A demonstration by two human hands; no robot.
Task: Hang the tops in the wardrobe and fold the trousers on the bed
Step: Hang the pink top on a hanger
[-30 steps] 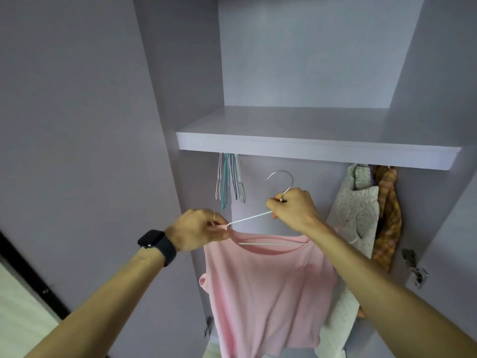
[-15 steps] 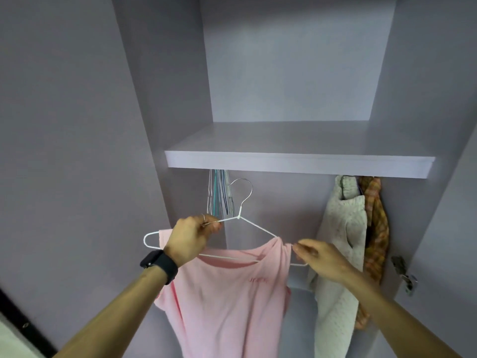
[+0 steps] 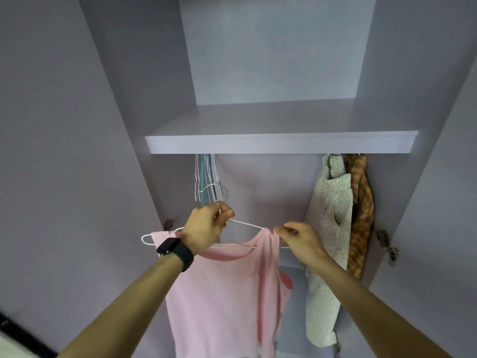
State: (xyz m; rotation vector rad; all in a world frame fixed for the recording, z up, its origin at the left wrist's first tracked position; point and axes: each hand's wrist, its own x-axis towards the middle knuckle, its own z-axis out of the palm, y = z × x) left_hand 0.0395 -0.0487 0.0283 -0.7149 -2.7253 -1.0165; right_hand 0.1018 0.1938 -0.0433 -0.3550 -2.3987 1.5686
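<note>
A pink top (image 3: 222,293) hangs on a white wire hanger (image 3: 247,224) inside the open wardrobe, below the shelf (image 3: 281,146). My left hand (image 3: 206,228), with a black watch on the wrist, grips the hanger at the base of its metal hook (image 3: 216,191). My right hand (image 3: 299,241) pinches the top's bunched right shoulder where it sits on the hanger arm. The hanger's left end sticks out past the fabric. The hanging rail is hidden behind the shelf.
Several bare hangers (image 3: 206,177) hang at the left under the shelf. A cream floral top (image 3: 327,228) and an orange plaid garment (image 3: 361,210) hang at the right. A door hinge (image 3: 387,246) is at the right side.
My left hand slid along the hanger up to the hook's base. My right hand stayed at the top's right shoulder. The view tilted up and moved closer to the wardrobe.
</note>
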